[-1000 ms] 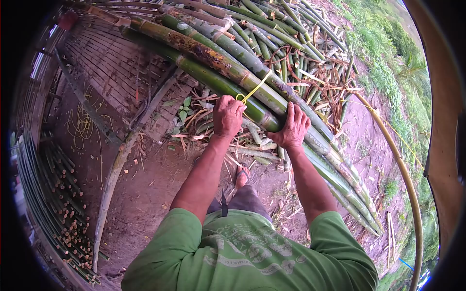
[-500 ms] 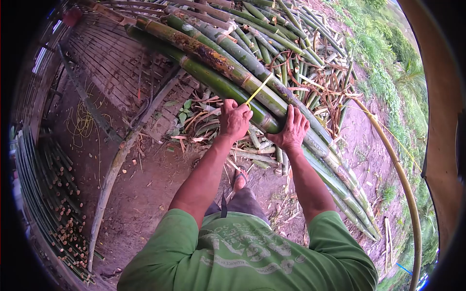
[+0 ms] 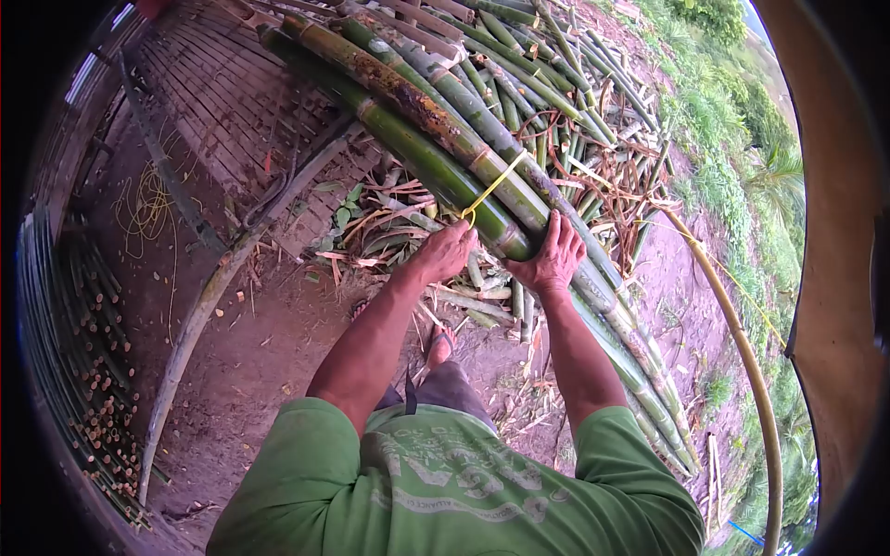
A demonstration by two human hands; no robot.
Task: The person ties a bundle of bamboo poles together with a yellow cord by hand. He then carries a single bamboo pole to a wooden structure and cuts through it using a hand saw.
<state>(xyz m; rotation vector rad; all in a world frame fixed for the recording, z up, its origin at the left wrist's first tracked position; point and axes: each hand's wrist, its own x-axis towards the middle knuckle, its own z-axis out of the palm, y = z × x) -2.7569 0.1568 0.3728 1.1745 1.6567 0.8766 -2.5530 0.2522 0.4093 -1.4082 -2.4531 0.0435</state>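
- A bundle of long green bamboo poles (image 3: 436, 120) lies slanted on the bare brown earth (image 3: 278, 352), directly in front of the person.
- A thin yellow plastic tie (image 3: 493, 183) crosses the bundle near its middle and ends in a small loop at the bundle's lower edge.
- The left hand (image 3: 445, 252) is curled just under that loop. Whether it pinches the tie cannot be told.
- The right hand (image 3: 553, 259) is clamped on the bundle's lower edge just beside the tie, fingers (image 3: 556, 232) laid over a pole.
- The hands are near each other, not touching.
- A flat woven bamboo-slat panel (image 3: 213, 102) lies beside the bundle.
- A sandalled foot (image 3: 440, 345) stands below the bundle.
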